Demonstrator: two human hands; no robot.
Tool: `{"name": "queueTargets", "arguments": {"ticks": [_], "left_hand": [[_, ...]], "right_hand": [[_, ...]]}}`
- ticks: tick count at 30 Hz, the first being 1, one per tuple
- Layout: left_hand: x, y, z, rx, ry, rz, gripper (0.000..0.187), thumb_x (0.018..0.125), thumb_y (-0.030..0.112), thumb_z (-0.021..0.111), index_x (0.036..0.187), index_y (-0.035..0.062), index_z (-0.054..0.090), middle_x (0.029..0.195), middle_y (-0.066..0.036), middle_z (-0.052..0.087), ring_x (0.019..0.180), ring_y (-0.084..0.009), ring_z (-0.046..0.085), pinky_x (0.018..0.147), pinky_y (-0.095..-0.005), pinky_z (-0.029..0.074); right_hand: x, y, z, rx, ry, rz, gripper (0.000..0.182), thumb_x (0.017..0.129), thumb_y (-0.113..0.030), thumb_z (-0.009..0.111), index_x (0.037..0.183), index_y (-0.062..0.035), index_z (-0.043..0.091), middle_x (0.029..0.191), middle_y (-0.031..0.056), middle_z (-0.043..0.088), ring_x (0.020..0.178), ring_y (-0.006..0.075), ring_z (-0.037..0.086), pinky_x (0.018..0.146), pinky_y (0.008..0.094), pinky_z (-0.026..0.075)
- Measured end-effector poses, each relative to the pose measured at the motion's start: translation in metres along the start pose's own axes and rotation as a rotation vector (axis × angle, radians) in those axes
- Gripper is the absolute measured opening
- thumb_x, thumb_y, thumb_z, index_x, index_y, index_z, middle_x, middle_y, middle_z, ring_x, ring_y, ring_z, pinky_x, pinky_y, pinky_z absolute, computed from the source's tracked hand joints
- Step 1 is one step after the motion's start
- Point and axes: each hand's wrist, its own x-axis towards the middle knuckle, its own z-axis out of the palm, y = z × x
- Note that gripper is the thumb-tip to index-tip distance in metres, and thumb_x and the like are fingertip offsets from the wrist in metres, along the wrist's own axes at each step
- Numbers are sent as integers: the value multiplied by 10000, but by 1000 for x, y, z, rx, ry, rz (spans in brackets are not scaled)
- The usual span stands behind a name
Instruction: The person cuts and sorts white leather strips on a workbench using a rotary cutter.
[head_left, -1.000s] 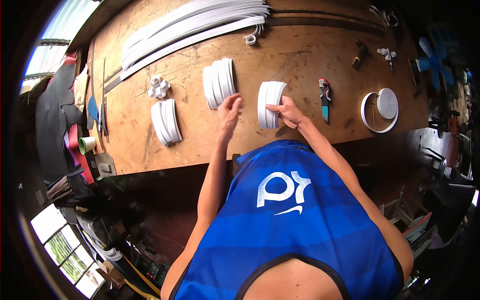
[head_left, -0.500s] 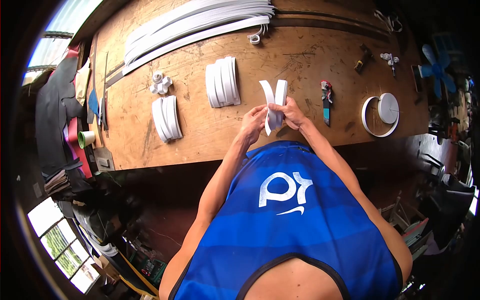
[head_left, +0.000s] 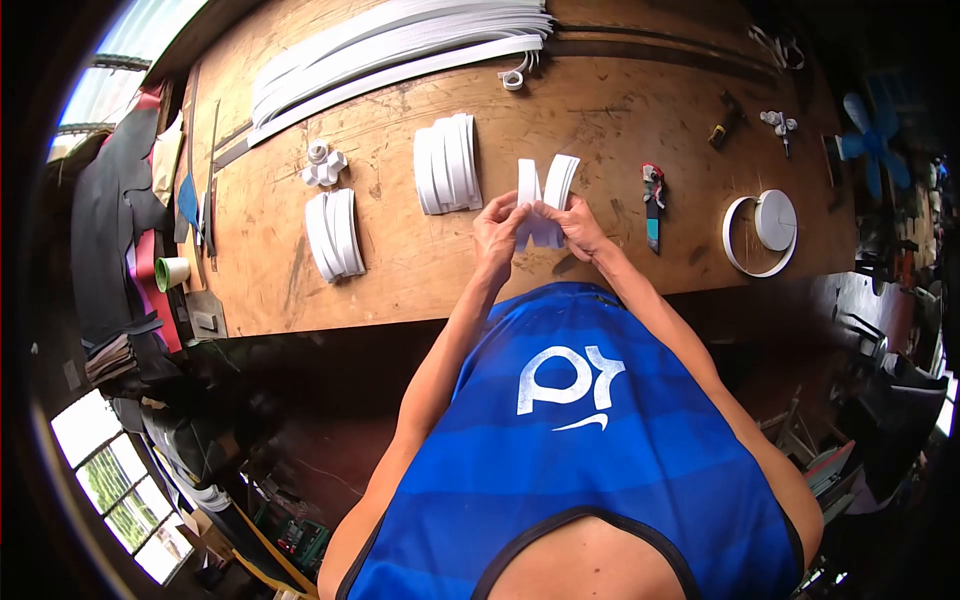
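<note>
Close to the table's front edge, my left hand [head_left: 498, 230] pinches a white strip [head_left: 527, 178] that stands upright. My right hand [head_left: 583, 228] is closed around a small stack of white strips [head_left: 562, 181], tilted slightly to the right. The two sets form a V, and their lower ends sit close together between my hands. How many strips my left hand has cannot be made out. Left of my hands lies a larger bundle of short white strips [head_left: 447, 165], and farther left a smaller bundle [head_left: 334, 235].
Long white strips [head_left: 400, 50] lie along the back of the wooden table [head_left: 600, 110]. White rolled pieces [head_left: 323, 164] sit at the left. To the right are a red and teal cutter [head_left: 653, 208], a yellow and black tool [head_left: 720, 130] and a white coil [head_left: 775, 220].
My left hand has shifted slightly, and its strip, slanted and curved before, now stands straighter. The stack in my right hand leans more to the right.
</note>
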Motion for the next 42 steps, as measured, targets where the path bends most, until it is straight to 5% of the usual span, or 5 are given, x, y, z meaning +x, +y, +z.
{"name": "queueTargets", "arguments": {"ticks": [19,29,31,38,42], "left_hand": [[54,90,-103,67,195,323,281,944,183,616,1159,2,611,948,-48,659,799,-84,582,690,-228,492],[91,6,-140,670,358,153,482,842,218,682,1242,-30,575,1149,-206,637,1025,-307,616,896,-381,472],[78,0,-130,1022,565,591,389,857,202,655,1180,-11,619,1098,-203,648,981,-282,624,872,-379,475],[19,2,-35,307,-140,34,316,941,271,614,1142,30,643,957,-82,683,833,-135,631,687,-264,512],[15,-15,-24,226,-134,42,240,931,209,618,1061,9,646,903,-47,669,770,-109,605,642,-259,495]], "right_hand": [[-4,-11,-9,172,-157,130,395,899,-65,574,1273,20,482,961,107,619,836,185,648,796,369,575],[-1,-1,-14,24,-27,51,285,842,-66,719,1088,12,598,963,71,666,842,133,636,727,301,536],[0,0,-12,13,-20,10,294,827,-64,737,1079,10,605,974,67,668,838,127,631,725,301,533],[6,-2,-2,-29,-77,11,342,798,-80,769,1087,7,607,1004,73,673,866,128,640,801,295,528],[5,-3,2,-106,-97,-15,410,832,-63,723,1192,15,542,1035,93,662,904,148,644,830,312,534]]}}
